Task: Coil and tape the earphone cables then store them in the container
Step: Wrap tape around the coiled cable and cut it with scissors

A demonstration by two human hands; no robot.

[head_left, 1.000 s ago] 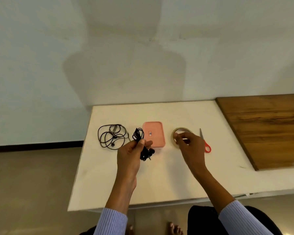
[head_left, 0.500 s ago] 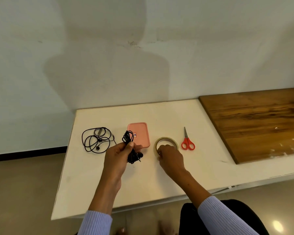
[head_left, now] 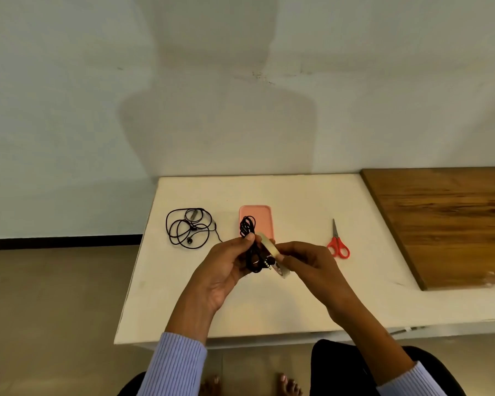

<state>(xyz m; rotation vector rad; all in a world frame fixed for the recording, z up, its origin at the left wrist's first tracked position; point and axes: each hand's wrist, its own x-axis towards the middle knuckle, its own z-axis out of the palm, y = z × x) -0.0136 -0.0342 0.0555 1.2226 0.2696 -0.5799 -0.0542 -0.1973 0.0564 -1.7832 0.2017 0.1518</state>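
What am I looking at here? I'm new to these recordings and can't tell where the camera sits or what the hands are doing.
There is no machine here, only a person at a white table. The single camera is worn on the person's head and looks forward and down, so the arms reach in from the bottom of the picture. The left hand holds a coiled black earphone cable. The right hand holds a roll of tape up against it, above the table. On the table lie a second, loose earphone cable at the left, a pink container behind the hands, and red-handled scissors at the right. A wooden board covers the table's right side.
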